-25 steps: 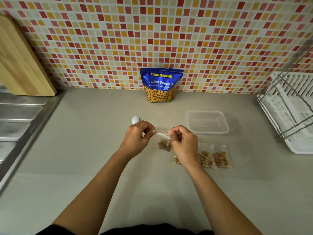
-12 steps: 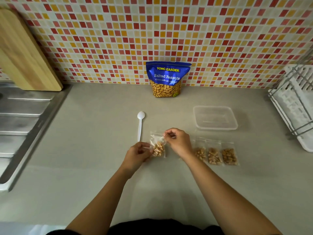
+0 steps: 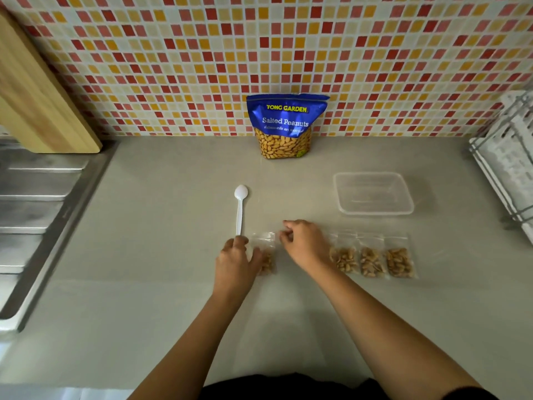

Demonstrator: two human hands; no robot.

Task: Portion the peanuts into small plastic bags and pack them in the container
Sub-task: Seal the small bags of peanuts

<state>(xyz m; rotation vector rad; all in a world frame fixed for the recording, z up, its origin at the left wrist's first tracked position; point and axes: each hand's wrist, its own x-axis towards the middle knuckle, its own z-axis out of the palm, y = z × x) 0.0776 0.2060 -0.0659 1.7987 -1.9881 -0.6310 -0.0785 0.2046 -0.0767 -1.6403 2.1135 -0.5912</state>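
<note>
We see a small bag (image 3: 266,254) of peanuts lying flat on the grey bench (image 3: 161,226), and we place everything else from it. The left hand (image 3: 235,262) rests on the bag's left edge, fingers curled over it and covering part of the peanuts; whether it grips or merely presses we cannot tell. The right hand (image 3: 302,245) sits just right of the bag, fingers bent and narrow, fingertips at the bag's top right corner; whether they pinch the plastic is unclear. A white spoon (image 3: 240,206) lies beyond the bag and slightly left, bowl away from us, its handle end touching or just above the left hand's fingers. To the right of the bag, past the right hand, three filled bags (image 3: 372,259) lie side by side in a row. Beyond those, the clear container (image 3: 409,203) sits empty. Far behind the bag, the blue peanut pack (image 3: 284,125) stands upright against the tiled wall (image 3: 173,67). Far left is a steel sink (image 3: 31,197), with a wooden board (image 3: 40,105) leaning behind it.
</note>
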